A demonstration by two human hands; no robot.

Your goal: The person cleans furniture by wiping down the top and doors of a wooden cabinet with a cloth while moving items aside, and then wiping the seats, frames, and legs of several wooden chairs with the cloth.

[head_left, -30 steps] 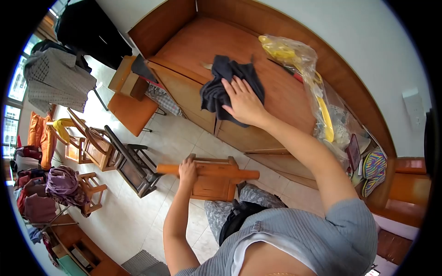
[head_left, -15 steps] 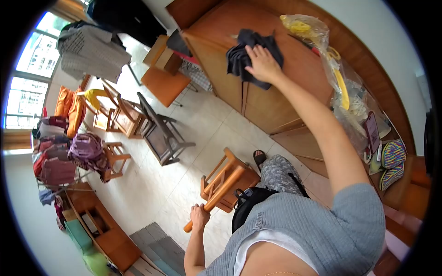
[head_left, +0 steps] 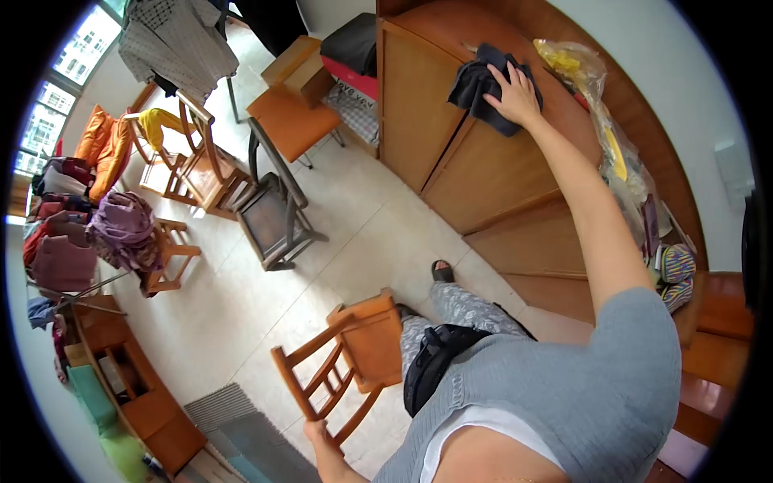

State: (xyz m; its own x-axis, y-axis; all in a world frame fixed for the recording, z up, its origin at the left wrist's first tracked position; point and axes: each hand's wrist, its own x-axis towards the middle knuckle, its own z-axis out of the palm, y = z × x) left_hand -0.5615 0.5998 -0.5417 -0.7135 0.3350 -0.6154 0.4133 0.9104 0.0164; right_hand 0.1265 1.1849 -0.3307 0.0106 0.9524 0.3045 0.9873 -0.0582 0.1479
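Dark cloth (head_left: 475,84) lies bunched on the cabinet top (head_left: 435,24), at its front edge, with part of it hanging over above the doors (head_left: 483,173). The right hand (head_left: 517,95) is on it, fingers spread and palm down, laid over the fabric rather than clenched around it. The left hand (head_left: 316,431) has its grip closed on the back of a wooden chair (head_left: 374,346), which stands on the tiled floor (head_left: 338,249) beside the person's legs.

Judging by these positions, the work is under way and not finished: the cloth is in use, not laid aside, and the chair is not let go. How much of the surface the cloth has covered cannot be told, as no clear mark separates one part from another. The strip along the back panel is occupied by a clear plastic bag (head_left: 592,60) with yellow things (head_left: 616,153) in it, so that part looks undone. Striped items (head_left: 678,264) sit farther along, near the cabinet's end. A dark-framed chair (head_left: 278,213) stands well apart from both hands.
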